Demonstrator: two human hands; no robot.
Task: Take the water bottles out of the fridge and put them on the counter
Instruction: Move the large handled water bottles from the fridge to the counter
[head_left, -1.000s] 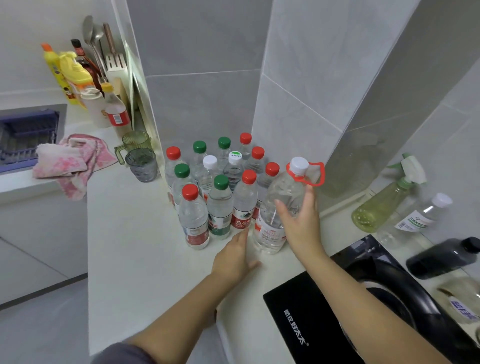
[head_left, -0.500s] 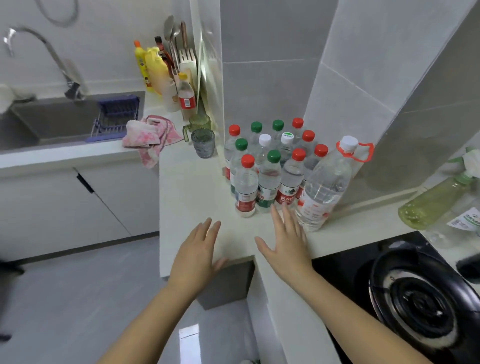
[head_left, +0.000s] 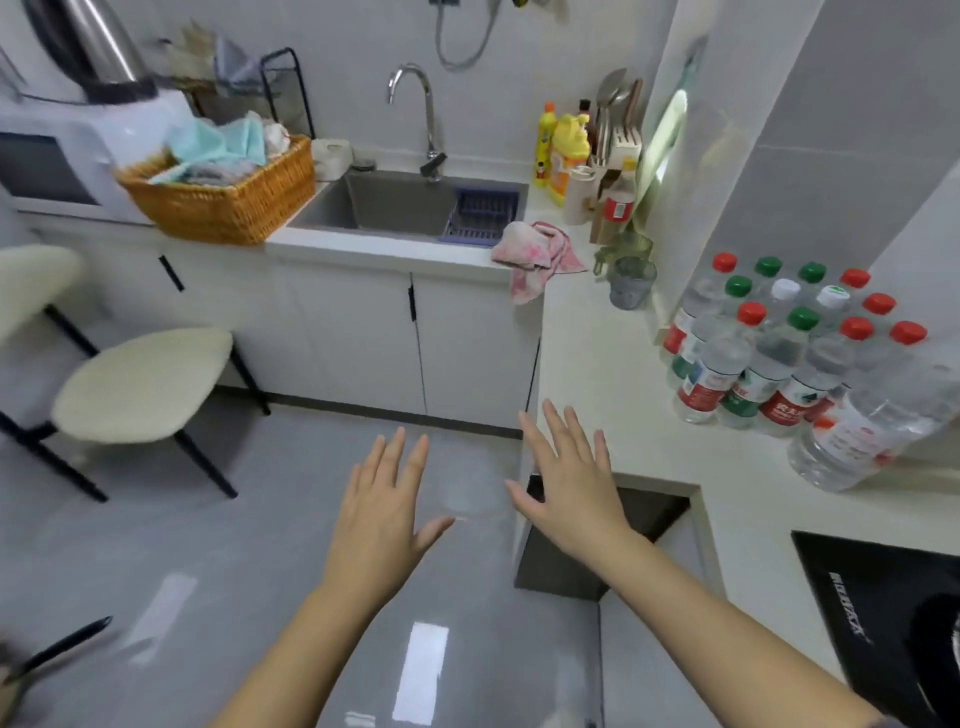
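I see a basket (head_left: 223, 208) beside the sink (head_left: 384, 208), a pink cloth (head_left: 535, 254) on its right, a stool (head_left: 140, 384) on the floor (head_left: 208, 545).

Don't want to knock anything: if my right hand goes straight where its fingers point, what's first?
Probably the counter edge just ahead of your right hand, then the pink cloth; depth is unclear.

I see grey glossy floor (head_left: 218, 545) at lower left, white cabinets (head_left: 363, 332) mid-frame, cream stool (head_left: 140, 384) left, grey-tiled walls (head_left: 810, 156) upper right.
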